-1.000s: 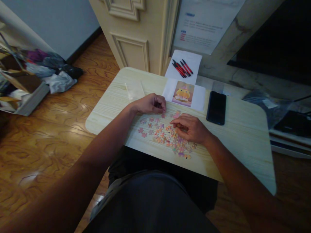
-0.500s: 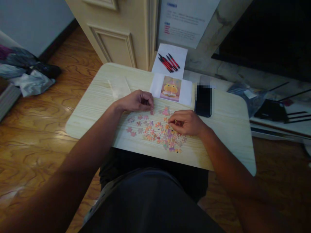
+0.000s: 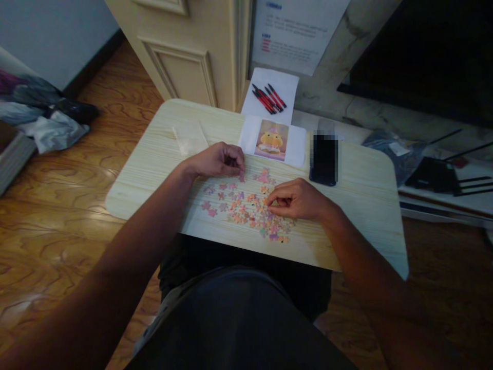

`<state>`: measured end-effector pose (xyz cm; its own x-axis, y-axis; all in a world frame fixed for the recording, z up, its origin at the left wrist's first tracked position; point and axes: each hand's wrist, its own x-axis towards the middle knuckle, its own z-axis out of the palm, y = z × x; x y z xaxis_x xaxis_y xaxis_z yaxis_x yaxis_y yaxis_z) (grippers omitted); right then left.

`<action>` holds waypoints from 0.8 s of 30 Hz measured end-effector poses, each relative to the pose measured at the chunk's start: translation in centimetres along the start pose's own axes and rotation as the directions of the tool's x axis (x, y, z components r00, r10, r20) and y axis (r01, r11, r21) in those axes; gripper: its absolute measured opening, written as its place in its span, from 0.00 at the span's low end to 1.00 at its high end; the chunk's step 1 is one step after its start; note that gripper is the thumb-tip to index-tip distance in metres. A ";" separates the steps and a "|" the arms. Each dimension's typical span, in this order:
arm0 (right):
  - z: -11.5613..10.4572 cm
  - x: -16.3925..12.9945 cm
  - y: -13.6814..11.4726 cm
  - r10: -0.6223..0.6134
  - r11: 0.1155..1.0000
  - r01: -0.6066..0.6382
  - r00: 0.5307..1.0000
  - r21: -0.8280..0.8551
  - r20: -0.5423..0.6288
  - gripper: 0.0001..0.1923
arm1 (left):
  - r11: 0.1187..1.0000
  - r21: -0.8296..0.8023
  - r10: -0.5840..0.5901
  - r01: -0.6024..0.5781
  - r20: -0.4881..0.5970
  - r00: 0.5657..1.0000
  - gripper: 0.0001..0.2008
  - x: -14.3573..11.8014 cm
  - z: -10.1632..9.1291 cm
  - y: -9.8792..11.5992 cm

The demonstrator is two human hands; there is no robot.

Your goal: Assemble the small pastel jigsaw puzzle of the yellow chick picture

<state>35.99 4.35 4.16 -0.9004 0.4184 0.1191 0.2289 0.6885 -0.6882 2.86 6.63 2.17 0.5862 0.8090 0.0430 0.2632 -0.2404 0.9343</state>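
Pale wood-grain counter (image 3: 358,205): I am observing the left hand (image 3: 215,160), grip clenched, beside small pastel jigsaw pieces (image 3: 246,208); the right hand (image 3: 298,199) is pinching among them, contents indiscernible.

pink-orange puzzle pieces (image 3: 246,208), pale woodgrain table (image 3: 358,205), red-black pens (image 3: 268,98), black phone (image 3: 324,159)

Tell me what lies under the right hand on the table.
Loose puzzle pieces lie scattered on the table, reaching under the right hand. Its fingertips touch the heap; whatever lies beneath the palm is covered.
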 end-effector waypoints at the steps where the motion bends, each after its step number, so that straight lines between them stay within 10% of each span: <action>1: 0.1 0.1 -0.3 0.003 1.000 -0.004 1.000 0.018 0.029 0.06 | 1.000 -0.004 0.002 -0.002 -0.001 1.000 0.09 0.0 0.0 0.0; 24: 2.4 0.7 -1.5 -0.024 1.000 0.023 0.984 0.008 0.179 0.05 | 0.999 -0.037 0.012 -0.012 -0.004 1.000 0.11 0.0 0.2 0.1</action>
<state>34.12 2.19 3.53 -0.9573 0.2891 0.0054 0.2054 0.6930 -0.6911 3.01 6.52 2.19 0.5859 0.8085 0.0555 0.2277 -0.2299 0.9462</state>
